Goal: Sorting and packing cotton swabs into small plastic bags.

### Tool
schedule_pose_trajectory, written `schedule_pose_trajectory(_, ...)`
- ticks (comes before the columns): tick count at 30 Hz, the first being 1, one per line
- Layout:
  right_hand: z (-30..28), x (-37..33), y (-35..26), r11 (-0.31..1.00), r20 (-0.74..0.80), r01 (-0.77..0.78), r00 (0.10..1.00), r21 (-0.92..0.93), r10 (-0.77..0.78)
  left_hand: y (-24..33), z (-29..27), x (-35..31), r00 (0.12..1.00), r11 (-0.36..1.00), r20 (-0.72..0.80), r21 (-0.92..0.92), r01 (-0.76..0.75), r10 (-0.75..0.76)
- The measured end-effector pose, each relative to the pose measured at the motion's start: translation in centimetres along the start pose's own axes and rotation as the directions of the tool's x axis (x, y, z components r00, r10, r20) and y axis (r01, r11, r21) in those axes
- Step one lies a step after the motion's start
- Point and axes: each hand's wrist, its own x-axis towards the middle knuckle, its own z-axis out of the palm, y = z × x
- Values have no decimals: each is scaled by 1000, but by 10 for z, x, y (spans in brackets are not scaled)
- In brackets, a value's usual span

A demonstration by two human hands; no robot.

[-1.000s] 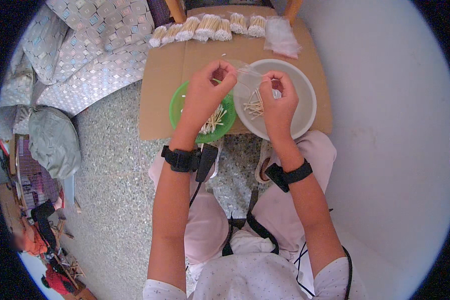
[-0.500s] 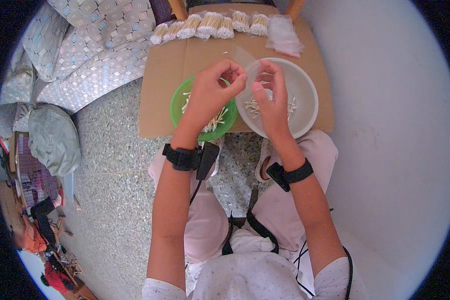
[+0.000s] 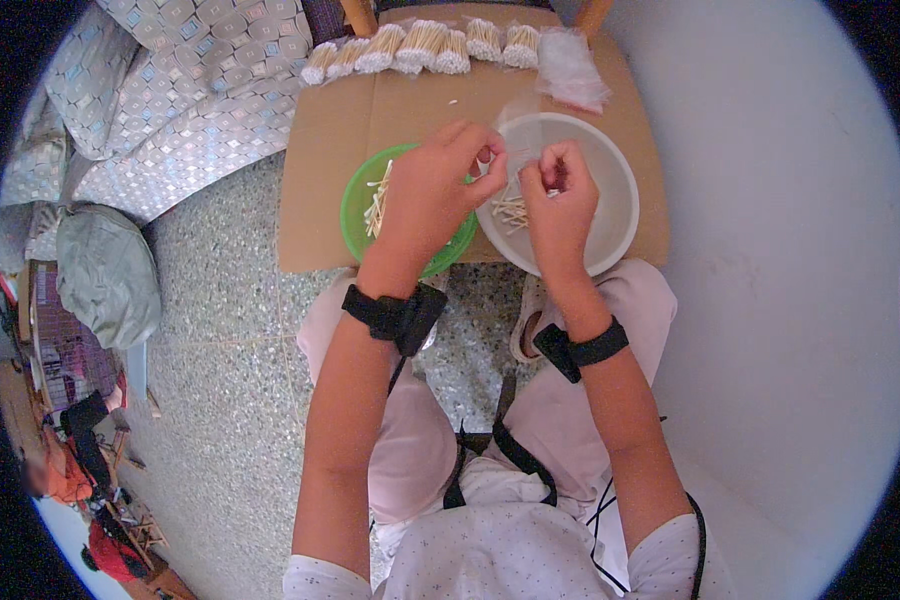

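Observation:
Above the gap between two bowls, my left hand (image 3: pixel 438 188) pinches a clear plastic bag (image 3: pixel 519 142) by one side. My right hand (image 3: pixel 562 202), its fingers curled in, closes on the bag's other side. The film is so see-through that its outline is hard to follow. Below my left hand sits a green bowl (image 3: pixel 351 222) with loose cotton swabs (image 3: pixel 377 203) in it, partly covered by the hand. Beneath my right hand is a white bowl (image 3: pixel 631 215), where more cotton swabs (image 3: pixel 511 212) lie scattered.
Along the far edge of the cardboard (image 3: pixel 335 130) runs a row of bagged cotton swab bundles (image 3: pixel 421 43). A stack of clear bags (image 3: pixel 571 72) lies at its right end. A wall (image 3: pixel 770 250) rises close on the right; a patterned cloth (image 3: pixel 205 120) drapes at the left.
My right hand has moved slightly down and right, and its fingers have curled in. My left hand has shifted a little to the right. The bag now hangs between them over the white bowl.

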Motion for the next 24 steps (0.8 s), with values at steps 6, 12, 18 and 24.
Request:
schedule_pose_trajectory(6,2,-1,-12,947,164,-157,980,279,114,5,4,0,999,999,-26,-7,44,-44)
schedule_pose_trajectory(12,-2,-2,-10,775,412,-460,866,433,283,3,5,1,1000,996,-9,83,-20,21)
schedule_pose_trajectory(18,-6,3,-4,552,461,-545,836,631,298,4,9,0,990,991,80,56,-119,114)
schedule_pose_trajectory(24,-2,0,-17,563,371,-426,903,708,217,6,9,0,990,983,112,147,-106,90)
